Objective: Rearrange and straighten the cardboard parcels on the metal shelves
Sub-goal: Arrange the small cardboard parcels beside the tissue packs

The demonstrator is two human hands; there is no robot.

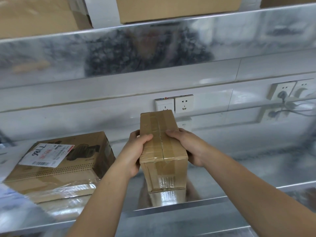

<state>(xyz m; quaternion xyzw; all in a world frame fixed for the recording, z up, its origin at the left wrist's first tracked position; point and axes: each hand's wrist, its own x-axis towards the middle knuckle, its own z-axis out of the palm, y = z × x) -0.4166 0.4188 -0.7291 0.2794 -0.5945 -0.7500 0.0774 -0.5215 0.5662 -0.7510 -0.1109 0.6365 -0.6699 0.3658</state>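
- The flat parcel (68, 165) at 8 o'clock carries a white shipping label (46, 155). Its handwritten black marks look like "98LL" from here. There are also red characters and a barcode, but the small print is too small to read.
- The narrow parcel (162, 151), near 6 o'clock, has no label that I can see, only clear tape along its top seam and over the near end.
- The left hand (135, 151) grips its left side with the thumb over the top. The right hand (188, 146) grips the right side in the same way.
- This parcel stands on the metal shelf (239, 190) or just above it; I cannot tell which.
- Behind it, at 12 o'clock from the parcel, two wall sockets (183, 103) are partly hidden by its far end.
- At 3 o'clock, more sockets (282, 93) hold a grey plug.
- At 12 o'clock, the upper shelf (153, 48) bears plain cardboard boxes (179, 9).
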